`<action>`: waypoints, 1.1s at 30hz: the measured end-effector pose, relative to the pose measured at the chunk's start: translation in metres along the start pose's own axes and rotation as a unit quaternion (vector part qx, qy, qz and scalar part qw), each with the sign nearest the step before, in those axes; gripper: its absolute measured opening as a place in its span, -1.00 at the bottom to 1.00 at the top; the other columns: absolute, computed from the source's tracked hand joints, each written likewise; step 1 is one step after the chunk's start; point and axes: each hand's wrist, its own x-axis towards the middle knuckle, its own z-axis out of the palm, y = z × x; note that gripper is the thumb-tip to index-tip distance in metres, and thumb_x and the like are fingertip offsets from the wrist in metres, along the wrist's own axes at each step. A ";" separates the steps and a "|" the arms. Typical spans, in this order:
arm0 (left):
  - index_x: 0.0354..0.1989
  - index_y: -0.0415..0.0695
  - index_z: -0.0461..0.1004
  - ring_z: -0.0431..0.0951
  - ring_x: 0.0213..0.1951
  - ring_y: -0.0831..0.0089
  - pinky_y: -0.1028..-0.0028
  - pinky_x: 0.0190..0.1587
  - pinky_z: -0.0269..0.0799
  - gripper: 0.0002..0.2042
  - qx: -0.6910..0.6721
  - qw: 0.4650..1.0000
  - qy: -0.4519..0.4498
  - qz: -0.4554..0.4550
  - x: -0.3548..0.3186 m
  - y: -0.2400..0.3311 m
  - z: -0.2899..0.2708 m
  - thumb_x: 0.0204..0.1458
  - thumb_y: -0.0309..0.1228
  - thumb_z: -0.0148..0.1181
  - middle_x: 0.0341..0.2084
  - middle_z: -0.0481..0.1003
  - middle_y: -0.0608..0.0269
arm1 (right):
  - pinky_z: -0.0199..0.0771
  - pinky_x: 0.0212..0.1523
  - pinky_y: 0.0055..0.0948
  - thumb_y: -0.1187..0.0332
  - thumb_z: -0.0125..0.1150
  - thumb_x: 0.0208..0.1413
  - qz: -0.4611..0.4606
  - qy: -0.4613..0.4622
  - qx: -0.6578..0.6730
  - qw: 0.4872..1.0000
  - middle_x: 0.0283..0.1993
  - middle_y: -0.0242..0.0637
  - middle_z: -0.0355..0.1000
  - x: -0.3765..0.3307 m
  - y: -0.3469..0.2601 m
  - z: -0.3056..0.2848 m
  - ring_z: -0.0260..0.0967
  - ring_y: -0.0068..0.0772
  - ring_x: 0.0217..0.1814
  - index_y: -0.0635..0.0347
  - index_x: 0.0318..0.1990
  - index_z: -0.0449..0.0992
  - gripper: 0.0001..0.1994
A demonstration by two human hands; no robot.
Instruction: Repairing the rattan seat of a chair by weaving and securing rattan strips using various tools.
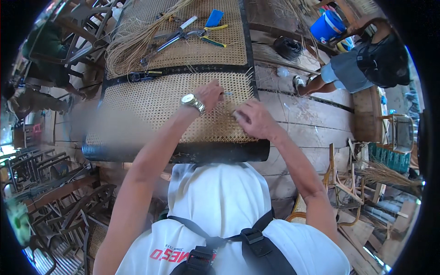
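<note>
Before me lies a woven cane seat panel (160, 98) in a dark wooden frame (220, 152). My left hand (211, 95), with a watch (189, 99) at the wrist, is closed low over the weave. A thin, pale metal tool (228, 93) sticks out from its fingers to the right; its other end is hidden. Nearer to me and to the right, my right hand (257, 120) has curled, pinched fingers against the panel's right part; what they hold cannot be made out. Loose strand ends (250, 75) stand up at the panel's far right corner.
On the farther cane panel lie a bundle of cane strands (126, 50), pliers with yellow-green handles (213, 42), a white-handled tool (188, 22) and a blue block (214, 18). Dark pliers (137, 77) rest left. Another person (353, 68) is at the right, near a blue bucket (327, 26).
</note>
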 end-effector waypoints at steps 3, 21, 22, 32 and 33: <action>-0.26 -0.08 0.57 0.57 -0.18 0.14 0.17 -0.13 0.48 -0.84 0.041 0.997 -0.063 0.031 0.007 -0.003 -0.021 0.15 -0.27 0.23 -0.24 0.51 0.12 | 0.46 -0.06 -0.13 0.35 0.14 0.13 -0.058 -0.020 0.047 0.997 -0.19 -0.01 0.51 0.007 0.007 0.013 0.45 0.02 -0.14 0.20 -0.09 0.56 -0.77; -0.20 -0.13 0.59 0.63 -0.26 0.12 0.13 -0.18 0.49 -0.68 -0.044 0.983 -0.172 -0.054 0.012 0.016 -0.046 0.12 -0.11 0.28 -0.40 0.60 0.04 | 0.62 -0.14 -0.51 0.29 0.33 0.22 0.347 -0.123 0.517 0.773 -0.08 -0.36 0.52 0.046 0.087 0.006 0.55 -0.52 -0.12 0.10 0.24 0.38 -0.53; -0.20 -0.13 0.59 0.63 -0.26 0.12 0.13 -0.18 0.49 -0.68 -0.043 0.983 -0.171 -0.056 0.014 0.015 -0.047 0.12 -0.11 0.28 -0.40 0.60 0.04 | 0.61 -0.11 -0.52 0.31 0.36 0.19 0.332 -0.145 0.493 0.791 -0.10 -0.39 0.53 0.050 0.086 0.005 0.53 -0.56 -0.09 0.11 0.24 0.40 -0.52; -0.42 -0.03 0.57 0.53 -0.30 0.28 0.27 -0.21 0.49 -0.96 0.175 0.954 0.195 0.148 -0.010 0.052 -0.116 -0.01 -0.47 0.20 -0.37 0.41 0.24 | 0.45 -0.04 -0.57 0.32 0.45 0.05 0.087 -0.378 0.397 0.832 -0.07 -0.43 0.54 0.113 0.062 0.007 0.44 -0.58 -0.05 0.19 0.07 0.60 -0.59; -0.43 -0.05 0.56 0.53 -0.30 0.28 0.28 -0.20 0.49 -0.98 0.164 0.955 0.210 0.130 -0.012 0.051 -0.120 -0.02 -0.47 0.21 -0.36 0.42 0.25 | 0.44 -0.06 -0.57 0.32 0.45 0.05 0.080 -0.374 0.346 0.857 -0.09 -0.42 0.55 0.113 0.058 0.007 0.45 -0.56 -0.06 0.20 0.02 0.63 -0.63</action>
